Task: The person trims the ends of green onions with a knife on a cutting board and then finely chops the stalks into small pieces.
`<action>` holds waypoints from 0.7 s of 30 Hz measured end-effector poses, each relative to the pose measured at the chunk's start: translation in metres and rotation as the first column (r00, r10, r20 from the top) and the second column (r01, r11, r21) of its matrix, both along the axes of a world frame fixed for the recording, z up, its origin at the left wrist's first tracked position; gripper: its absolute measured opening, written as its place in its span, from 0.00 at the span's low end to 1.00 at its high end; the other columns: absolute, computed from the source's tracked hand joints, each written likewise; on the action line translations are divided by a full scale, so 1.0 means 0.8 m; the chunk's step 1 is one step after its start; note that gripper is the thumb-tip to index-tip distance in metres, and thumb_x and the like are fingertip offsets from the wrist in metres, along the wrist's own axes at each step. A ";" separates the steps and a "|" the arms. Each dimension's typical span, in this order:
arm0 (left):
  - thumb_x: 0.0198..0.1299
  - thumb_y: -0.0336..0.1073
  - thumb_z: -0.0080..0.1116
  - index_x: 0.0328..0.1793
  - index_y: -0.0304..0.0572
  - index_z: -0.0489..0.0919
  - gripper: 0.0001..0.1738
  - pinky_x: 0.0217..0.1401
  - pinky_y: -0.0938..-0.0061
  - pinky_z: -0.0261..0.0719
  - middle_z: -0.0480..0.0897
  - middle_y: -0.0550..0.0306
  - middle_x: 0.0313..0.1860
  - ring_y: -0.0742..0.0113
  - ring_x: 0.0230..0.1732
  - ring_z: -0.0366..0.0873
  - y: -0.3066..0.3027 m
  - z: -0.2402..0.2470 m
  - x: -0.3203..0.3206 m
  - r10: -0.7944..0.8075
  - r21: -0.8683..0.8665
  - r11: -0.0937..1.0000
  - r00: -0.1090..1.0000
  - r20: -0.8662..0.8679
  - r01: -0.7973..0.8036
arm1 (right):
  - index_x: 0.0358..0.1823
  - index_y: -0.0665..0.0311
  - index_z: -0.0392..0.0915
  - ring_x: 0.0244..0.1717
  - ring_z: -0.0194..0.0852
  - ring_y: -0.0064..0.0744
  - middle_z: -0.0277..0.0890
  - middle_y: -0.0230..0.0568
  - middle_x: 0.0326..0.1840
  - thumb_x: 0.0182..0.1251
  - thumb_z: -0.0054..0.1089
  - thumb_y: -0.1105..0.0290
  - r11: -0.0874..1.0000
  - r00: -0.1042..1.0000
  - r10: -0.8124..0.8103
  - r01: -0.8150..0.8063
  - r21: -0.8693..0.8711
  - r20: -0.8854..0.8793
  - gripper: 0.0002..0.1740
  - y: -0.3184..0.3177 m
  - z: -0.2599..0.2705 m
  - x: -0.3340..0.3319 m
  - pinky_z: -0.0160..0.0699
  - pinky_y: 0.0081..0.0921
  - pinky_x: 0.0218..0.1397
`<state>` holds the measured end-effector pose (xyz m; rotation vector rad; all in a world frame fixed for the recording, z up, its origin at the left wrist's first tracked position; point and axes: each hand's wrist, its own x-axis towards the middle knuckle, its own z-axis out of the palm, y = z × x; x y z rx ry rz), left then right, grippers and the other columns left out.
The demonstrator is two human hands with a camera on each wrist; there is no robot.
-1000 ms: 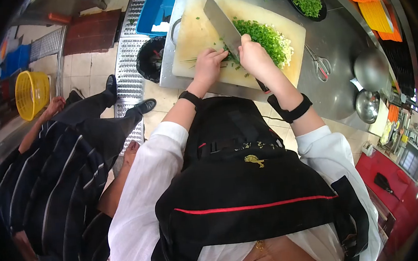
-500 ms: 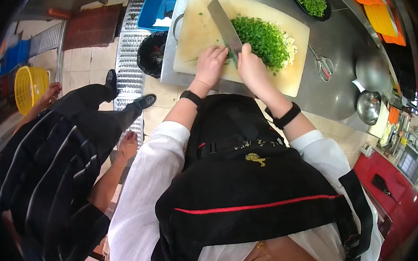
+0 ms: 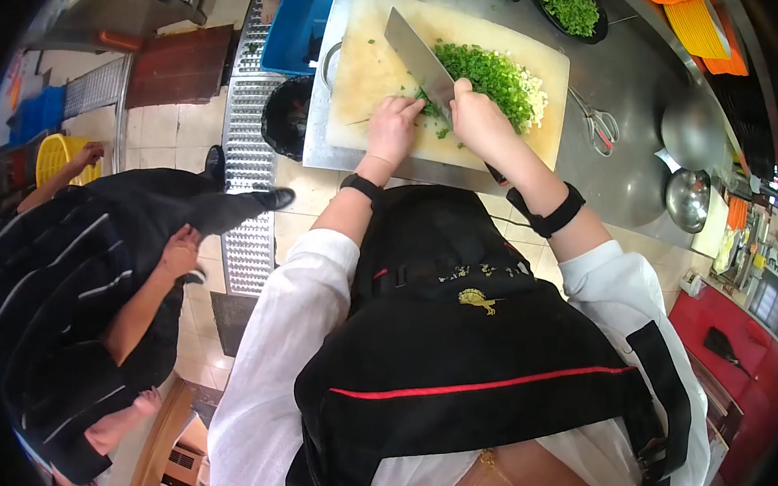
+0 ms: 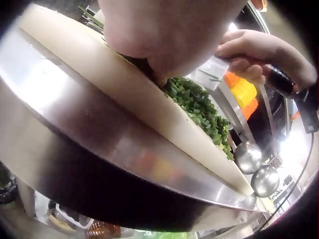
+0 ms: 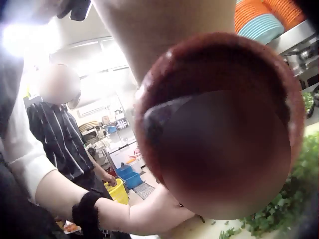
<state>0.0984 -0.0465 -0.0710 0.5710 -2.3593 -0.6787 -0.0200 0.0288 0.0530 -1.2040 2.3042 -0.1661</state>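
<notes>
In the head view my right hand [image 3: 482, 126] grips a cleaver [image 3: 417, 56], its broad blade slanting over the cutting board [image 3: 361, 67]. The butt of the cleaver handle [image 5: 219, 45] looms large and round in the right wrist view. My left hand [image 3: 391, 131], fingers bent, holds green onion stalks against the board just left of the blade; thin stalk ends [image 4: 91, 17] stick out behind it in the left wrist view. Chopped green onions [image 3: 497, 79] lie heaped right of the cleaver, with paler pieces at the far right end. The stalks under my fingertips are mostly hidden.
Two black bowls of chopped greens [image 3: 568, 2] stand behind the board. Scissors [image 3: 595, 123] and metal bowls [image 3: 687, 198] lie to the right. A lined black bin [image 3: 286, 119] and blue tub [image 3: 299, 26] are at left. Another person [image 3: 89, 267] stands close on my left.
The cleaver and both hands shift only slightly, staying at the same part of the board. The person at left has turned and lifted a forearm; the yellow basket has shifted in view.
</notes>
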 end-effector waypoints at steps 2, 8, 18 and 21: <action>0.40 0.25 0.55 0.37 0.42 0.82 0.14 0.43 0.69 0.74 0.80 0.58 0.35 0.60 0.38 0.75 0.002 -0.005 0.001 0.012 0.051 0.999 0.999 -0.044 -0.010 | 0.39 0.72 0.61 0.37 0.77 0.60 0.76 0.65 0.32 0.63 0.41 0.74 1.000 1.000 -0.010 0.009 0.023 0.017 0.08 0.010 -0.006 0.005 0.75 0.47 0.40; 0.42 0.24 0.57 0.40 0.43 0.82 0.15 0.46 0.68 0.74 0.81 0.57 0.36 0.58 0.40 0.75 -0.002 -0.003 0.006 -0.025 0.063 0.998 1.000 0.007 0.024 | 0.41 0.70 0.59 0.33 0.78 0.58 0.76 0.61 0.28 0.63 0.39 0.74 0.993 0.995 -0.075 0.080 0.087 -0.060 0.08 0.020 -0.021 0.032 0.76 0.50 0.35; 0.44 0.27 0.55 0.43 0.42 0.81 0.16 0.47 0.68 0.72 0.80 0.58 0.41 0.59 0.43 0.73 0.003 0.004 0.013 -0.010 -0.075 0.997 0.999 0.051 0.014 | 0.38 0.70 0.60 0.30 0.77 0.59 0.75 0.62 0.25 0.66 0.43 0.67 0.991 0.996 -0.081 0.076 -0.108 -0.044 0.11 -0.016 -0.043 0.002 0.76 0.49 0.33; 0.44 0.27 0.55 0.41 0.42 0.82 0.15 0.46 0.69 0.72 0.82 0.59 0.39 0.61 0.41 0.74 0.001 0.003 0.011 -0.004 0.004 1.000 0.997 0.072 0.004 | 0.38 0.72 0.62 0.33 0.77 0.60 0.75 0.64 0.29 0.66 0.44 0.68 0.997 1.000 -0.019 0.018 -0.073 -0.014 0.11 -0.015 -0.018 -0.004 0.76 0.48 0.37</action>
